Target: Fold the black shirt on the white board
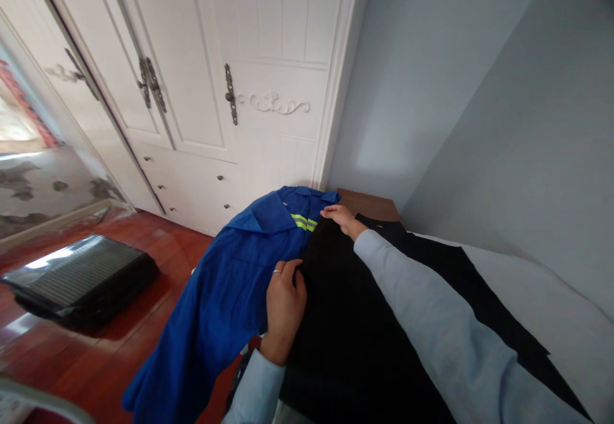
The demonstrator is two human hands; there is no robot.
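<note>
Black cloth, seemingly a garment [355, 302], lies spread in front of me over a bed-like surface. My left hand [286, 309], with a ring on one finger, is closed on its left edge, fingers curled over the fabric. Farther off, my right hand [343, 218] reaches to the cloth's upper left corner, its fingertips pinched together there. Beside the black cloth on the left, a blue work garment [240, 264] with a yellow-green and grey reflective band [304, 222] hangs down toward the floor. My right fingertips are close to its upper end.
A white wardrobe [273, 40] with dark metal handles stands ahead. A brown wooden surface [367, 205] sits in the corner by the grey wall [432, 59]. White bedding [518, 283] is at right. A dark, plastic-covered case-like object [81, 277] rests on the red wooden floor [177, 245].
</note>
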